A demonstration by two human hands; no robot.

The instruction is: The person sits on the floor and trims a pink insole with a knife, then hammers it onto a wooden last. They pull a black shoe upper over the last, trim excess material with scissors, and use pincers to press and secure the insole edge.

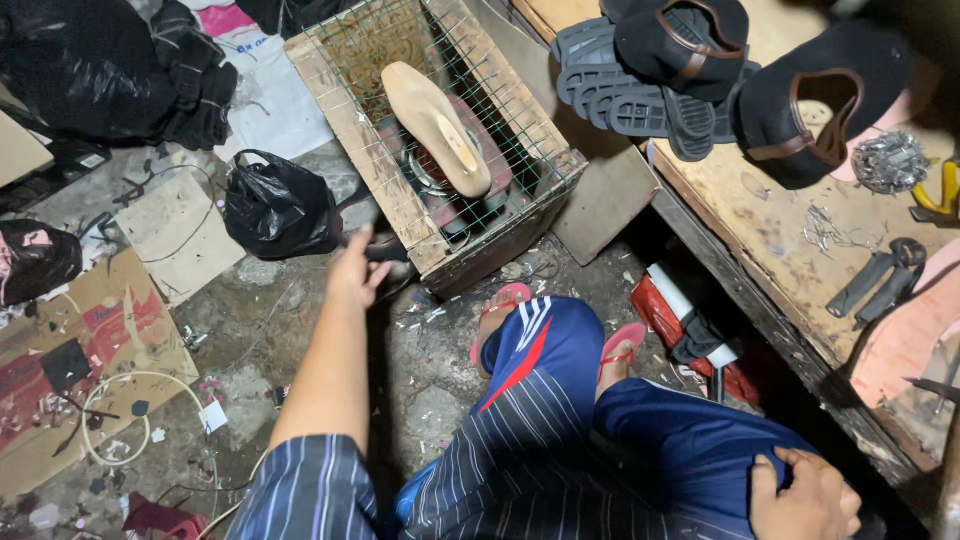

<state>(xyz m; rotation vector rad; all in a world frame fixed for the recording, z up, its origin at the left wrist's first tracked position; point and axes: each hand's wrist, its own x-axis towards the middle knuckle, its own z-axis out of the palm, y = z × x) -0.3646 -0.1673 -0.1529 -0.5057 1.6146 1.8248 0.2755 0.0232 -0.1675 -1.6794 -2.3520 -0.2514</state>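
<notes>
My left hand [355, 272] reaches forward to the left side of a wooden box [378, 165] topped with wire mesh, its fingers on a dark handle-like object [385, 252] at the box's lower edge. A beige wooden shoe last [436, 124] lies on the mesh, above a round heater inside the box. My right hand [803, 497] rests on my right thigh, fingers bent against the blue trouser cloth. My feet in pink sandals [503, 302] stand on the concrete floor just before the box.
A workbench [770, 225] on the right carries black shoe soles [632, 92], black shoe uppers [812, 100], pliers [882, 278] and metal scraps. A black plastic bag [277, 207], cardboard pieces, a white cord [120, 420] and litter lie on the floor at left.
</notes>
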